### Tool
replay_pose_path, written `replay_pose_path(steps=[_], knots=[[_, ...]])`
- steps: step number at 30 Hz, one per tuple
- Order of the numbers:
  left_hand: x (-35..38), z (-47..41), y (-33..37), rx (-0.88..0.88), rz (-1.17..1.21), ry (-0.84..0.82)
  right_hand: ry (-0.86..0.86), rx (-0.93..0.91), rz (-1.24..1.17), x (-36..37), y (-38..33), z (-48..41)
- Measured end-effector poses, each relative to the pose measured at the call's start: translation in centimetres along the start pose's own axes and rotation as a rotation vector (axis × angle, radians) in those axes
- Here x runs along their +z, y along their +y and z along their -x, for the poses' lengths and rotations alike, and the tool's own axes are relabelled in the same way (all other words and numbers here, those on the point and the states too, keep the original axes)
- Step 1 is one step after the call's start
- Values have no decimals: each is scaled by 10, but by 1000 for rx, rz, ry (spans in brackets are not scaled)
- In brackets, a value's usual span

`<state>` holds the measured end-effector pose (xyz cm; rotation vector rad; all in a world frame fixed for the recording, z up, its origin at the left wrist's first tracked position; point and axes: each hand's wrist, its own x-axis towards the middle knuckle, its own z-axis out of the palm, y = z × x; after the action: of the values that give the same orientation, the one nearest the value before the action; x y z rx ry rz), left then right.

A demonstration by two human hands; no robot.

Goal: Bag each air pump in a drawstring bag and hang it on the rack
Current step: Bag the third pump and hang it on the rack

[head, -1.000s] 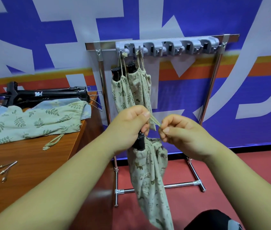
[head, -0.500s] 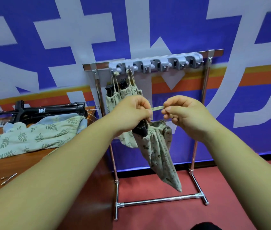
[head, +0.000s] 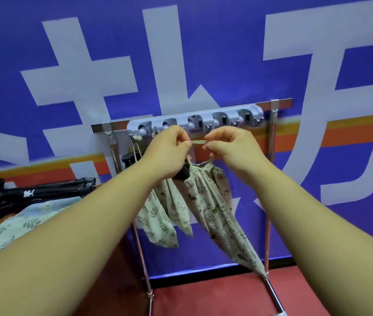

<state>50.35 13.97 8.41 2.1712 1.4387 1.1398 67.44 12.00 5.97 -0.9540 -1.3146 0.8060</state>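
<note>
The held bag [head: 212, 201] is beige with small dark figures; the hung bags [head: 155, 221] beige with green leaves. Black pump [head: 44, 195], grey hook strip [head: 226, 117], blue-and-white wall [head: 226, 42].

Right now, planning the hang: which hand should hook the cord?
Probably right: the right hand pinches the beige drawstring cord under the grey plastic hook strip; the left hand holds the black pump.

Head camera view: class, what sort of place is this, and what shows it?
Probably a staged indoor work corner, not a home: a huge printed blue banner as backdrop, a freestanding metal rack with a grey hook strip, and a red floor.
</note>
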Motion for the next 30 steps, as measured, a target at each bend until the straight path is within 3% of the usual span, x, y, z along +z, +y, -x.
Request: replay_pose_path(steps=[9,14,20,30], knots=[[-2,-83,-32,-79,-95,115,93,-3,120,39,26,-99],[0,-111,-44,-47,-243,129,196,-70,346,53,46,-130],[11,-124,-57,-41,-308,127,260,-116,448,59,76,-130],[5,-84,-84,-29,-251,104,166,-127,520,51,88,-81]])
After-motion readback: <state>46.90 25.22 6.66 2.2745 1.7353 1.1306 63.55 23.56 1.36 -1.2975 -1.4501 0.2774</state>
